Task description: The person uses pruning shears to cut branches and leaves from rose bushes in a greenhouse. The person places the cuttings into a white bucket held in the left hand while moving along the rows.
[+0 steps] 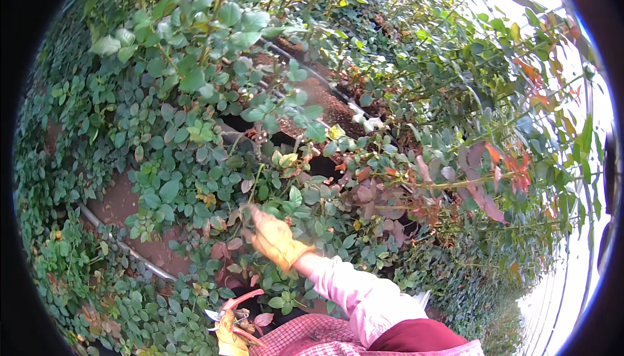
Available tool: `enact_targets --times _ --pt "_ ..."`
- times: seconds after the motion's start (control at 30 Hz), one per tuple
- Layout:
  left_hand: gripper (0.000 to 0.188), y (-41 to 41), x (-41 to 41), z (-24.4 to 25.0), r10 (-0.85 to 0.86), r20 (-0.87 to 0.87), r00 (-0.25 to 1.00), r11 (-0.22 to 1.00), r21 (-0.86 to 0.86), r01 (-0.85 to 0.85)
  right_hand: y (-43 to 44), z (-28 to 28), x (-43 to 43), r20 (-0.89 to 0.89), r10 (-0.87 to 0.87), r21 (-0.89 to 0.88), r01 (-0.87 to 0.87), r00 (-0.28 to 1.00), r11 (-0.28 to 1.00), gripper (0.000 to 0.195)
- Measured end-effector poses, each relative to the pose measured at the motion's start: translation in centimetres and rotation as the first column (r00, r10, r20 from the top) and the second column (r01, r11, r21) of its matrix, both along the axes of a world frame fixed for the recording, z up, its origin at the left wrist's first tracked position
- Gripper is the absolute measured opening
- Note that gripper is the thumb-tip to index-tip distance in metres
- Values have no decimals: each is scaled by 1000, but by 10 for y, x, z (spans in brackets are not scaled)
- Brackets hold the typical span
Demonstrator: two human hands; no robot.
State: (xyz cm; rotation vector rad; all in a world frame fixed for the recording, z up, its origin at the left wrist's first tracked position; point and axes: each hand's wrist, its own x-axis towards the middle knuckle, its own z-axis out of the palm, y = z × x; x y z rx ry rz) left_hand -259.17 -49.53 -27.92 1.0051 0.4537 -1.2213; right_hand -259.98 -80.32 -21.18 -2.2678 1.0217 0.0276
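My right hand (274, 240), in a yellow work glove, reaches into rose bushes (168, 190) at the middle of the view. Its thumb and forefinger are apart beside a thin green stem (257, 179) and some dull leaves. Slight blur covers the fingertips, and nothing shows held in them. Low in the view, my left hand (230, 337) wears a similar glove and grips red-handled pruning shears (242, 300). Their handles are spread, and the metal blades point left. Leaves partly cover the ground below both hands.
A grey pipe (141, 257) runs along bare soil at the left. Behind the nearer leaves, a thin tube (312, 73) crosses a reddish-brown bed (324, 98). Thorny stems with reddish leaves (480, 180) stretch out on the right, towards a bright greenhouse wall (577, 219).
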Motion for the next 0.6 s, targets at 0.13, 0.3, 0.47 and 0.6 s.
enact_targets --times 0.13,0.3,0.47,0.6 --pt "32 -12 13 12 -2 -190 982 1000 -30 -4 63 34 -32 24 484 66 -484 875 873 80" --pt "20 -49 9 63 -38 158 987 978 208 4 100 63 -71 -48 535 166 -521 844 837 94" --pt "17 -50 7 96 -81 261 962 968 250 14 115 67 -79 -19 530 293 -502 848 814 108" --pt "14 -65 14 126 -176 263 949 910 410 55 119 67 -77 192 463 610 -475 865 634 84"
